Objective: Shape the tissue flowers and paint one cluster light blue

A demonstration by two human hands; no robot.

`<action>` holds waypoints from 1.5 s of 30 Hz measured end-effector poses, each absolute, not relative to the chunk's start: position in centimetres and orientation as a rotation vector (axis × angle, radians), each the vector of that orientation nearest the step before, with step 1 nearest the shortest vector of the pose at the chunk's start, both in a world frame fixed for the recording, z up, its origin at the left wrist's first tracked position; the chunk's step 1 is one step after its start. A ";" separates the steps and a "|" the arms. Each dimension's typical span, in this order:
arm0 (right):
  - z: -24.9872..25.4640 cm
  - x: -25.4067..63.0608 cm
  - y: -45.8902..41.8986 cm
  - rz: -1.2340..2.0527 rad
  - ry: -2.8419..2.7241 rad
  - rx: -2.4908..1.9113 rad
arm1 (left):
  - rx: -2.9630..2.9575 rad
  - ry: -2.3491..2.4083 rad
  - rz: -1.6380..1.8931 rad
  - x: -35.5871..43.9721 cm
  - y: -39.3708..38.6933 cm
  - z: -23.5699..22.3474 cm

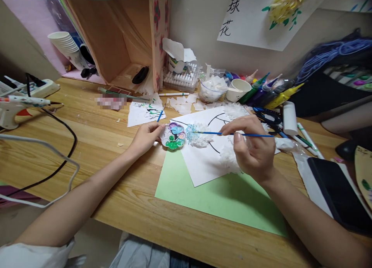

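Observation:
My left hand [151,136] pinches the edge of a small flower-shaped paint palette [175,144] with green, blue and purple paint in its wells. In my right hand [251,146] is a thin blue paintbrush [212,133], its tip pointing left at a ruffled paper flower [200,138]. The left part of that flower is tinted blue and the remainder is white. It sits on a white sheet [200,171] with black drawn lines and other white ruffled paper clumps. Under the sheet lies a green paper [186,202]. Whether the bristles touch the flower is hard to tell.
Paint-marked scrap paper [139,114] and a second brush [161,113] lie beyond my left hand. Torn paper bits, a bowl of white scraps [213,87], a paper cup [238,89] and paint bottles line the back. A glue gun [17,109] with cables is left, a phone [338,190] right.

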State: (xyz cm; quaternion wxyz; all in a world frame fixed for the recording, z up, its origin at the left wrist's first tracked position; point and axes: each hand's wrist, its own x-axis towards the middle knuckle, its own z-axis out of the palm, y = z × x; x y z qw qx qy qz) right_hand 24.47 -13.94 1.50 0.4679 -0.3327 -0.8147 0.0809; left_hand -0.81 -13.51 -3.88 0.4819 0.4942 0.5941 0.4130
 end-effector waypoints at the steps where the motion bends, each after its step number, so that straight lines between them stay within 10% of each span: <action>1: 1.6 24.5 -13.9 0.185 -2.019 -0.802 | 1.201 1.450 1.008 -0.8 -13.5 -3.9; 45: 1.2 24.0 -14.3 0.011 -2.219 -0.626 | 1.208 1.434 1.002 -1.0 -13.4 -4.0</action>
